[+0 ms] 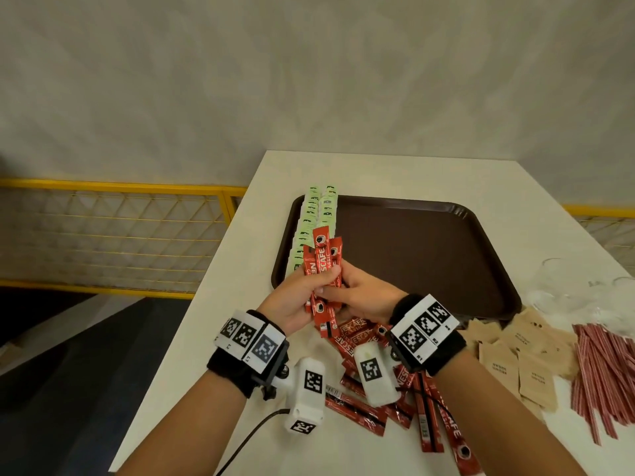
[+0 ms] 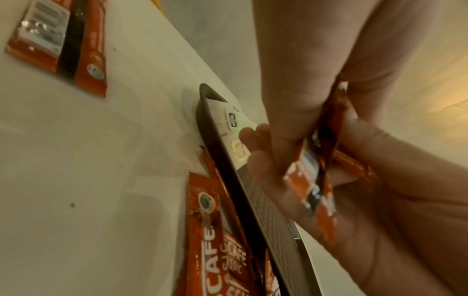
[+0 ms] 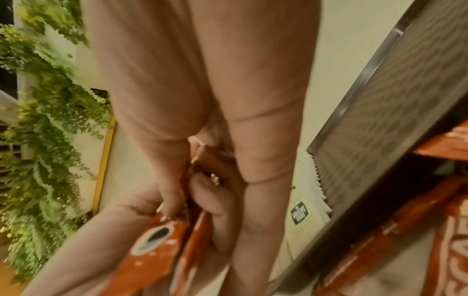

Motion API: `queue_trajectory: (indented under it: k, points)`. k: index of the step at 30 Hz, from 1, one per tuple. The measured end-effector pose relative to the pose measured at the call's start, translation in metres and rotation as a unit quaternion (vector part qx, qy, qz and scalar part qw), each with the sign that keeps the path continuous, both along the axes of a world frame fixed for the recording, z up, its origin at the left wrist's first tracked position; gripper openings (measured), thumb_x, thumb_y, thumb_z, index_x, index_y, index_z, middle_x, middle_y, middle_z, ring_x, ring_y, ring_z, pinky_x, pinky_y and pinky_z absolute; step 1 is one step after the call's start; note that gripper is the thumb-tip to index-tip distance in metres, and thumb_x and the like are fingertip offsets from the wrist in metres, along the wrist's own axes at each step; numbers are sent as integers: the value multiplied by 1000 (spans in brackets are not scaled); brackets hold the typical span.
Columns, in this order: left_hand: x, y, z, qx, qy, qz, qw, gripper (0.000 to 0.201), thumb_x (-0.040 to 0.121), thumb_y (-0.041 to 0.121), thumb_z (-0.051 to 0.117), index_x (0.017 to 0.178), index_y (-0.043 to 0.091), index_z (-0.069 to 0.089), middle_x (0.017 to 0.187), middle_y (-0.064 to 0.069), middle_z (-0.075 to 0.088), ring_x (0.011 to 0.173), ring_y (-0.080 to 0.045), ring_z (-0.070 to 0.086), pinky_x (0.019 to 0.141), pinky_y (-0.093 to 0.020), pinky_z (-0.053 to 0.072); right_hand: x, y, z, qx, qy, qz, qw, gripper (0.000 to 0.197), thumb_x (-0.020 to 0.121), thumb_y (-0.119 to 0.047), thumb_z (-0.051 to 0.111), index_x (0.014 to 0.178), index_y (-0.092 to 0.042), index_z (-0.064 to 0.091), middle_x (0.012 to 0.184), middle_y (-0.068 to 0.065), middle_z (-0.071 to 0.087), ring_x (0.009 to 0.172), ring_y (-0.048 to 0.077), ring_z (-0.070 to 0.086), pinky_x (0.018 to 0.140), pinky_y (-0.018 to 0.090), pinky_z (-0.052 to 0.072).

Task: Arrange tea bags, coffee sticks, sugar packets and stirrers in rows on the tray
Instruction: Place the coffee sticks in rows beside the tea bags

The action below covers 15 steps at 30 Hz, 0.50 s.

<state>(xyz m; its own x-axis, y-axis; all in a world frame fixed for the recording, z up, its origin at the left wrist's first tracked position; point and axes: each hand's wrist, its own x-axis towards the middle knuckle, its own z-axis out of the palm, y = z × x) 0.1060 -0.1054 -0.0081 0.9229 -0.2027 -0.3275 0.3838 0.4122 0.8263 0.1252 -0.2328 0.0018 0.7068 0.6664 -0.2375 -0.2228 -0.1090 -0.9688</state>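
Observation:
Both hands hold one bundle of red coffee sticks (image 1: 321,266) upright above the near-left corner of the brown tray (image 1: 429,255). My left hand (image 1: 307,286) grips it from the left and my right hand (image 1: 345,285) from the right. In the left wrist view the bundle (image 2: 314,180) is pinched between the two hands. The right wrist view shows the sticks (image 3: 157,250) under curled fingers. Green tea bags (image 1: 314,218) lie in a row along the tray's left side. Loose coffee sticks (image 1: 364,410) lie on the table below my wrists.
Brown sugar packets (image 1: 515,355) and red stirrers (image 1: 598,376) lie on the white table (image 1: 233,269) right of the hands. Clear glass cups (image 1: 556,286) stand beside the tray's right edge. A yellow railing (image 1: 120,187) runs past the table's left edge.

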Motion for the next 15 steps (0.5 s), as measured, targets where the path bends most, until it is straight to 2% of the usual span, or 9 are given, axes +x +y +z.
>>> queue_trajectory:
  k: [1, 3, 5, 6, 8, 10, 12, 14, 15]
  points:
    - [0, 1, 1, 3, -8, 4, 1000, 25, 91, 11, 55, 116, 17, 59, 106, -9, 68, 101, -20, 65, 87, -34, 52, 1, 0, -1, 6, -5, -10, 1000, 51, 92, -4, 52, 135, -24, 31, 118, -1, 56, 108, 18, 58, 86, 35, 54]
    - [2, 2, 4, 26, -28, -3, 999, 25, 91, 13, 57, 115, 20, 59, 108, -6, 67, 104, -19, 63, 90, -34, 51, 4, -3, -3, 27, -8, -38, 999, 52, 89, -2, 56, 134, -22, 38, 118, 3, 59, 109, 21, 60, 91, 41, 52]
    - [4, 5, 8, 59, -52, -31, 996, 21, 90, 16, 58, 111, 20, 60, 103, -5, 67, 101, -19, 63, 89, -33, 51, 5, -5, -3, 64, 2, -53, 997, 45, 86, 2, 59, 123, -21, 49, 112, 5, 61, 103, 21, 63, 90, 42, 53]
    - [4, 8, 10, 72, -62, -48, 994, 21, 90, 17, 58, 110, 18, 60, 96, -5, 67, 95, -19, 64, 84, -33, 52, 5, -7, -2, 87, 11, -55, 995, 41, 85, 1, 60, 120, -19, 52, 109, 6, 62, 98, 20, 63, 87, 40, 54]
    - [5, 13, 14, 98, -72, -73, 990, 25, 89, 19, 60, 113, 15, 58, 82, -4, 64, 75, -16, 62, 65, -28, 53, 8, -12, 2, 129, 34, -65, 989, 42, 80, -9, 60, 121, -11, 54, 105, 6, 63, 92, 19, 63, 81, 36, 54]
    - [5, 18, 15, 129, -79, -83, 985, 31, 86, 19, 64, 116, 17, 55, 78, -2, 63, 65, -12, 60, 54, -24, 50, 12, -16, 7, 134, 47, -92, 986, 44, 80, -21, 62, 121, -8, 56, 101, 7, 63, 87, 18, 61, 77, 33, 51]
    - [4, 21, 13, 167, -89, -78, 979, 36, 83, 21, 68, 117, 22, 55, 80, 1, 65, 64, -9, 60, 56, -23, 50, 16, -18, 10, 107, 28, -131, 985, 33, 83, -28, 65, 107, -6, 62, 94, 9, 62, 77, 16, 57, 64, 25, 48]
    - [3, 24, 10, 182, -96, -64, 976, 39, 80, 22, 71, 116, 23, 57, 80, 2, 66, 66, -9, 61, 59, -23, 50, 17, -19, 9, 104, 7, -166, 981, 17, 83, -21, 63, 90, -5, 63, 88, 12, 59, 67, 14, 51, 50, 17, 43]
    - [3, 25, 9, 174, -94, -58, 979, 39, 79, 20, 71, 115, 22, 58, 80, 2, 66, 66, -9, 61, 57, -22, 49, 18, -20, 8, 110, 1, -178, 978, 11, 85, -15, 61, 86, -4, 62, 85, 12, 58, 63, 12, 50, 48, 15, 43]
